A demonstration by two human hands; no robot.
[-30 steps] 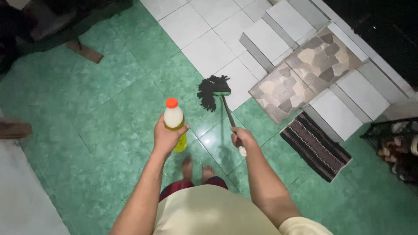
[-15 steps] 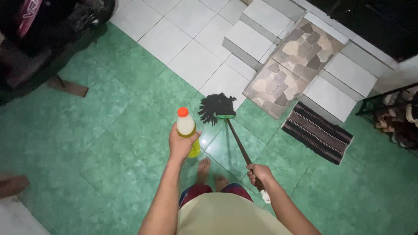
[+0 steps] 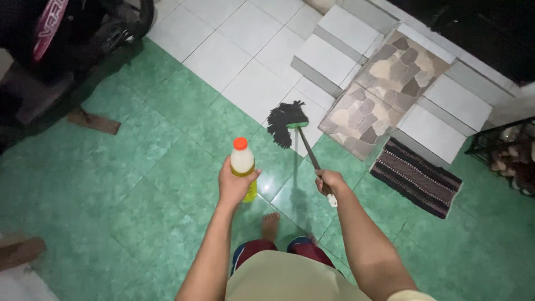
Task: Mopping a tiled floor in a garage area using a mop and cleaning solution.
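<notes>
The bottle (image 3: 243,167) stands upright in the left hand (image 3: 234,183); its orange cap and white upper body rise clear above the fingers, and its yellow lower body shows below and to the right of them; the fingers (image 3: 252,175) are wrapped closed around the bottle's middle, the thumb side facing the camera. The mop handle (image 3: 310,149) runs from the right hand (image 3: 331,183) up and away to the left; the right-hand fingers are closed around the handle near its upper end, and a short white tip of the handle projects just below the fist; the two hands are held apart at about the same height. At the far end of the handle, well beyond the fingers, the green-framed black mop head (image 3: 287,122) rests on the floor where the green tiles (image 3: 167,167) meet the white tiles (image 3: 245,50). Below and between the hands, one bare foot (image 3: 271,225) stands on the green tiles. Right of the right hand, well apart, a striped mat (image 3: 416,177) lies before the stone-patterned ramp (image 3: 384,83) and the white steps (image 3: 446,128). Far left of the left hand, a wooden block (image 3: 95,121) lies on the floor.
</notes>
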